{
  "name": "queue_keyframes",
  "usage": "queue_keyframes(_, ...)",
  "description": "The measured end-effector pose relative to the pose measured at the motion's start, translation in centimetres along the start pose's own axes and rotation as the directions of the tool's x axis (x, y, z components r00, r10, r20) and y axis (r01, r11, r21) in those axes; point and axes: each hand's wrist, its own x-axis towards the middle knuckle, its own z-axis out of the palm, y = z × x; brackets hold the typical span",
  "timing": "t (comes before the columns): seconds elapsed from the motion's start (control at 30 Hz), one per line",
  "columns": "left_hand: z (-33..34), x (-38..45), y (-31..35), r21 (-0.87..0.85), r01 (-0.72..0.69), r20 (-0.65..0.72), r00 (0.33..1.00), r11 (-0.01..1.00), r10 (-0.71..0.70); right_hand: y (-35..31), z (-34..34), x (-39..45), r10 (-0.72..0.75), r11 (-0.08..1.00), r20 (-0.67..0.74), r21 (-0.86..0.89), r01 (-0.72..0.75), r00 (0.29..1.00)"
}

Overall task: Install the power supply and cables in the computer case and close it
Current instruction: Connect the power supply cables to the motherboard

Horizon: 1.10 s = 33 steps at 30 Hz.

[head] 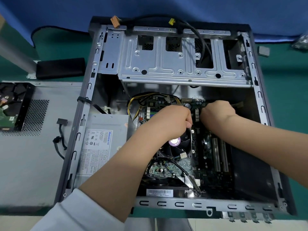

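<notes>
Computer case (260, 97) lay on its side on the green table (296, 84), side open, drive cage (175, 60) at the far end. Power supply (101, 144): seated in the near-left corner, label up. Cables (133, 104): yellow and black bundle looped from the supply over the circuit board (208, 147). Fan (175, 144): mid-board, partly under the left forearm. Left hand (173, 119): fingers curled down over the board's far part; what they held could not be told. Right hand (216, 110): curled likewise just beside it, contents hidden. Side panel (41, 155): flat, left of the case, a hard drive (10, 105) resting on it.
</notes>
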Motion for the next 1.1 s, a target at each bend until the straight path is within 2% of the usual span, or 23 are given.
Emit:
queue_keyframes(0.1,0.0,0.0,-0.1,0.014,-0.010,-0.009,1.000,1.000,0.010,0.1,0.3,0.0,-0.058,0.989,-0.015,-0.137,0.055,0.998)
queue_keyframes(0.2,-0.1,0.1,0.0,0.035,-0.014,-0.004,1.000,0.999,0.014,0.0,-0.4,0.5,-0.080,0.993,0.056,-0.081,0.084,0.995)
queue_keyframes(0.3,-0.1,-0.1,0.0,0.059,-0.008,-0.004,1.000,0.998,0.009,0.0,0.1,-0.3,-0.100,0.992,-0.010,-0.083,0.098,0.995)
queue_keyframes(0.4,-0.2,-0.6,0.2,0.083,-0.004,-0.019,1.000,0.997,0.005,0.4,0.3,-1.3,-0.130,0.973,-0.078,-0.202,0.112,0.988)
queue_keyframes(0.43,-0.3,-1.0,0.3,0.120,-0.001,-0.023,1.000,0.993,0.004,0.3,0.2,-1.5,-0.112,0.980,-0.085,-0.174,0.096,0.990)
queue_keyframes(0.5,-0.8,-2.2,0.5,0.322,0.009,-0.049,0.999,0.947,0.007,-0.1,0.0,-2.3,-0.053,0.996,-0.106,-0.070,0.045,0.993)
queue_keyframes(0.57,-1.8,-3.9,0.2,0.525,0.041,-0.143,0.989,0.850,0.040,-0.7,0.3,-3.6,-0.050,0.999,-0.252,-0.028,0.044,0.966)
queue_keyframes(0.6,-2.5,-4.8,-0.2,0.549,0.069,-0.200,0.978,0.833,0.051,-1.1,0.6,-4.3,-0.062,0.998,-0.343,-0.015,0.061,0.937)
queue_keyframes(0.63,-3.1,-5.7,-0.8,0.536,0.091,-0.250,0.967,0.839,0.055,-1.6,0.9,-4.7,-0.073,0.994,-0.416,0.046,0.101,0.906)
queue_keyframes(0.7,-3.8,-7.4,-1.9,0.505,0.128,-0.323,0.945,0.854,0.050,-2.1,1.2,-4.9,-0.060,0.936,-0.472,0.278,0.214,0.879)
queue_keyframes(0.77,-3.3,-8.4,-2.9,0.508,0.170,-0.414,0.908,0.845,0.066,-2.5,1.1,-4.0,0.007,0.769,-0.469,0.566,0.295,0.883)
queue_keyframes(0.83,-2.7,-8.9,-3.2,0.449,0.229,-0.540,0.840,0.863,0.058,-2.8,0.4,-2.8,0.104,0.581,-0.449,0.752,0.312,0.888)
queue_keyframes(0.87,-2.5,-8.9,-3.4,0.403,0.258,-0.590,0.807,0.878,0.034,-3.0,0.0,-2.2,0.146,0.523,-0.441,0.795,0.309,0.886)
queue_keyframes(0.93,-2.3,-8.8,-3.6,0.330,0.303,-0.650,0.760,0.894,-0.018,-3.4,-0.7,-1.1,0.183,0.476,-0.420,0.829,0.294,0.889)
queue_keyframes(1.1,-2.2,-8.6,-4.0,0.226,0.301,-0.708,0.704,0.927,-0.056,-4.5,-2.0,0.6,0.126,0.491,-0.360,0.832,0.258,0.924)
